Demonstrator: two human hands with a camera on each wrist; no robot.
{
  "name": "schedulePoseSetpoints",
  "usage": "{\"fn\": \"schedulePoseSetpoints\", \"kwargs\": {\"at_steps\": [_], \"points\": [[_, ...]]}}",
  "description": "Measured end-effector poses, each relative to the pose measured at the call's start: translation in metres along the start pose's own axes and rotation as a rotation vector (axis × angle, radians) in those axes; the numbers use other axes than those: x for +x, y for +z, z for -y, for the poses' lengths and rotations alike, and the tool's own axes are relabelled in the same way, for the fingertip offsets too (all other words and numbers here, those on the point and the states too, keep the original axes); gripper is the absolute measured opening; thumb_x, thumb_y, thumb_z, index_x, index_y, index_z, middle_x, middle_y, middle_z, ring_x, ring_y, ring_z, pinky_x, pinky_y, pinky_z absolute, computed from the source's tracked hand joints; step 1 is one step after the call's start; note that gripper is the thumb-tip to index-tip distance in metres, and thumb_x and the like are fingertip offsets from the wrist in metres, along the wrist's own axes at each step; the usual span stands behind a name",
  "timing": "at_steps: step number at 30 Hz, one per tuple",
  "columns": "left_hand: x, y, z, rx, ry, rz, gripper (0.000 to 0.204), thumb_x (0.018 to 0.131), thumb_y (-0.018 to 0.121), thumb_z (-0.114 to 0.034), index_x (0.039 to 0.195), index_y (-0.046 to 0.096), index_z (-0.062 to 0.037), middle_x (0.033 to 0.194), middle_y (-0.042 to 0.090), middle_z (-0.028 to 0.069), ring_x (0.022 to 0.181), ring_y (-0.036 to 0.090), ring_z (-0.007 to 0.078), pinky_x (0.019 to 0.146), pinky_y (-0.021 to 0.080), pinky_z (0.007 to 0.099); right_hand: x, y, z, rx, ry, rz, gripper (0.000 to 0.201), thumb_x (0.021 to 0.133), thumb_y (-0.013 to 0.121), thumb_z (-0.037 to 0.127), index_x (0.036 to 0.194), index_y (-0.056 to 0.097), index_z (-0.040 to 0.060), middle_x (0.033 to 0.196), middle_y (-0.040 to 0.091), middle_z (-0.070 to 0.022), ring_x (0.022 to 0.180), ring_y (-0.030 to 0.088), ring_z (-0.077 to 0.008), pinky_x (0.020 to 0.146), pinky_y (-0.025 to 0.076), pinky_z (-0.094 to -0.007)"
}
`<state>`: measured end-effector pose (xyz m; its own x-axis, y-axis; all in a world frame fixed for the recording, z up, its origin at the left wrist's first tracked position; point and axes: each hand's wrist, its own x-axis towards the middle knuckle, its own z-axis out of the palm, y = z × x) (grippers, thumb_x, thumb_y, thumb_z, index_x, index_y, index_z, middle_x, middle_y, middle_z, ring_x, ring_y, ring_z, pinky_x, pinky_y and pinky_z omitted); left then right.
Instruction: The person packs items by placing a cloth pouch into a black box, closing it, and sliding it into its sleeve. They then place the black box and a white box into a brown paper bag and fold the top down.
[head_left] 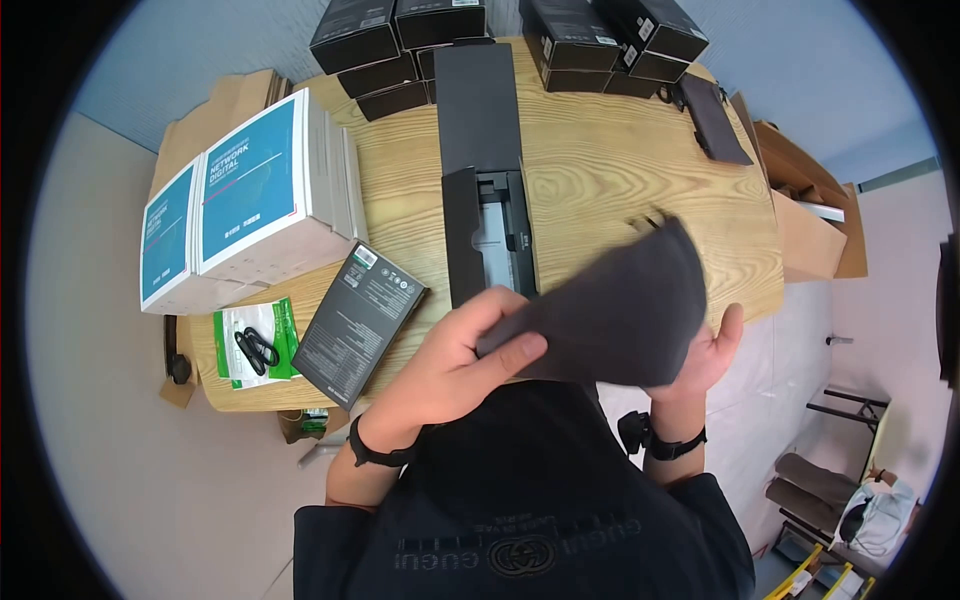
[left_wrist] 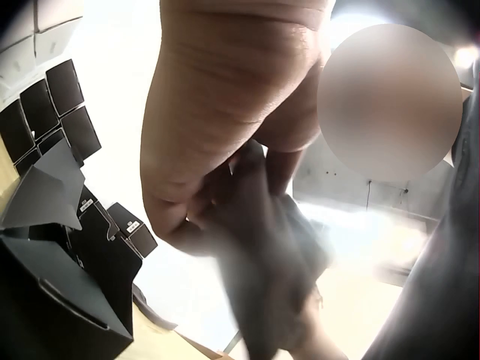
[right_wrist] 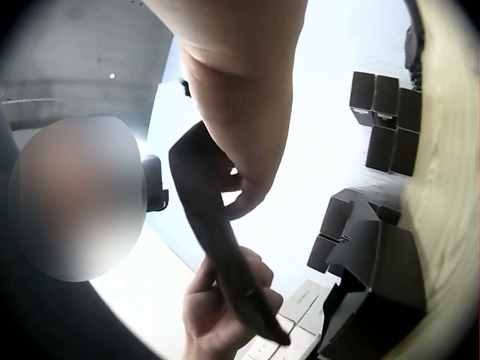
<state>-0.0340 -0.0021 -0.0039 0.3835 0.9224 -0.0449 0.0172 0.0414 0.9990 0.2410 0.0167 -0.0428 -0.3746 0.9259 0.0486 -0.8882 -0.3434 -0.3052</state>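
Observation:
A dark grey soft pouch, slightly blurred, is held up in front of the body over the table's near edge. My left hand pinches its left end, thumb on top and fingers underneath. At the pouch's right end is my right hand, palm up with the thumb spread away; the pouch hides most of its fingers in the head view. In the right wrist view, the right hand has bent fingers beside the pouch. Beyond the hands stands an open black box, its lid folded back and a white item inside.
Left of the open box lie a closed black box and a green-and-white packet with a black cable. White-and-blue cartons stand behind them. Black boxes are stacked at the back. Another dark pouch lies back right.

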Motion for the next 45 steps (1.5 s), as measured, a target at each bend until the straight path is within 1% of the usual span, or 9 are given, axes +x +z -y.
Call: {"fn": "schedulePoseSetpoints", "kwargs": {"at_steps": [6, 8, 12, 15, 18, 24, 28, 41, 45], "points": [[0.0, 0.014, 0.007, -0.291, 0.106, -0.235, 0.036, 0.108, 0.058, -0.02, 0.135, 0.05, 0.0027, 0.123, 0.062, 0.0067, 0.115, 0.055, 0.0128, 0.103, 0.044, 0.0303, 0.002, -0.002, -0.041, -0.235, 0.095, 0.188, 0.091, 0.098, 0.065, 0.051, 0.159, 0.022, -0.0003, 0.155, 0.042, -0.0145, 0.148, 0.038, -0.031, 0.122, 0.029, -0.0479], [0.0, 0.02, 0.007, -0.295, 0.108, -0.257, 0.04, 0.106, 0.062, -0.017, 0.139, 0.052, 0.0023, 0.127, 0.063, 0.0077, 0.118, 0.056, 0.0148, 0.104, 0.045, 0.0316, 0.002, 0.01, -0.043, -0.913, 0.064, -0.076, 0.079, 0.092, 0.08, 0.021, 0.155, 0.036, 0.0036, 0.15, 0.046, -0.0112, 0.142, 0.045, -0.028, 0.118, 0.035, -0.042], [-0.002, 0.007, 0.014, -0.155, 0.108, 0.014, 0.039, 0.101, 0.07, -0.015, 0.135, 0.059, 0.0006, 0.13, 0.064, 0.0088, 0.121, 0.058, 0.0181, 0.104, 0.046, 0.0333, -0.001, 0.021, -0.036, -1.054, -0.025, -0.169, 0.052, 0.086, 0.081, 0.007, 0.133, 0.061, 0.0038, 0.133, 0.06, -0.0113, 0.123, 0.06, -0.0245, 0.103, 0.046, -0.0348], [-0.004, 0.009, 0.018, -0.1, 0.117, 0.062, 0.036, 0.093, 0.078, -0.012, 0.125, 0.066, -0.0028, 0.129, 0.065, 0.0101, 0.12, 0.06, 0.0224, 0.103, 0.047, 0.035, 0.014, 0.045, -0.021, -1.461, -0.08, 0.131, 0.016, 0.077, 0.081, 0.0, 0.09, 0.071, 0.0003, 0.092, 0.068, -0.0104, 0.086, 0.065, -0.0216, 0.074, 0.048, -0.0319], [-0.005, 0.009, 0.016, -0.065, 0.145, 0.026, 0.037, 0.089, 0.082, -0.012, 0.123, 0.068, -0.0053, 0.128, 0.066, 0.0114, 0.119, 0.061, 0.0267, 0.104, 0.047, 0.0367, 0.022, 0.051, -0.014, -1.565, -0.126, 0.257, 0.013, 0.075, 0.078, -0.004, 0.085, 0.07, 0.0003, 0.09, 0.067, -0.0098, 0.08, 0.065, -0.0212, 0.07, 0.049, -0.0317], [-0.002, 0.01, 0.019, -0.059, 0.106, 0.071, 0.043, 0.085, 0.086, -0.015, 0.122, 0.066, -0.0046, 0.127, 0.066, 0.0106, 0.118, 0.063, 0.0278, 0.1, 0.049, 0.0386, 0.019, 0.054, -0.012, -1.706, 0.054, 0.381, 0.017, 0.071, 0.078, -0.008, 0.083, 0.071, 0.0013, 0.081, 0.066, -0.008, 0.074, 0.066, -0.0221, 0.064, 0.05, -0.0305], [0.004, 0.016, 0.017, -0.044, 0.074, 0.096, 0.049, 0.082, 0.087, -0.016, 0.124, 0.065, -0.005, 0.128, 0.066, 0.0117, 0.119, 0.063, 0.0289, 0.1, 0.05, 0.0399, 0.019, 0.052, -0.014, -1.601, -0.198, 0.266, 0.019, 0.069, 0.077, -0.007, 0.084, 0.071, 0.003, 0.079, 0.066, -0.0098, 0.066, 0.065, -0.0247, 0.06, 0.049, -0.0316], [0.004, 0.014, 0.029, -0.022, 0.154, 0.027, 0.049, 0.08, 0.083, -0.012, 0.125, 0.066, -0.0079, 0.13, 0.064, 0.0133, 0.123, 0.06, 0.0351, 0.103, 0.048, 0.0429, 0.018, 0.042, -0.018, -1.588, -0.13, 0.138, 0.022, 0.075, 0.085, 0.009, 0.09, 0.07, 0.0035, 0.083, 0.072, -0.0095, 0.073, 0.071, -0.0237, 0.066, 0.051, -0.0295], [0.002, 0.008, 0.027, 0.068, 0.169, 0.016, 0.05, 0.08, 0.084, -0.015, 0.126, 0.066, -0.008, 0.132, 0.063, 0.0133, 0.126, 0.058, 0.036, 0.106, 0.046, 0.0432, 0.015, 0.048, -0.016, -1.525, 0.066, 0.106, 0.022, 0.074, 0.083, 0.006, 0.092, 0.07, 0.0021, 0.084, 0.073, -0.0078, 0.075, 0.071, -0.018, 0.069, 0.051, -0.0282]]}}
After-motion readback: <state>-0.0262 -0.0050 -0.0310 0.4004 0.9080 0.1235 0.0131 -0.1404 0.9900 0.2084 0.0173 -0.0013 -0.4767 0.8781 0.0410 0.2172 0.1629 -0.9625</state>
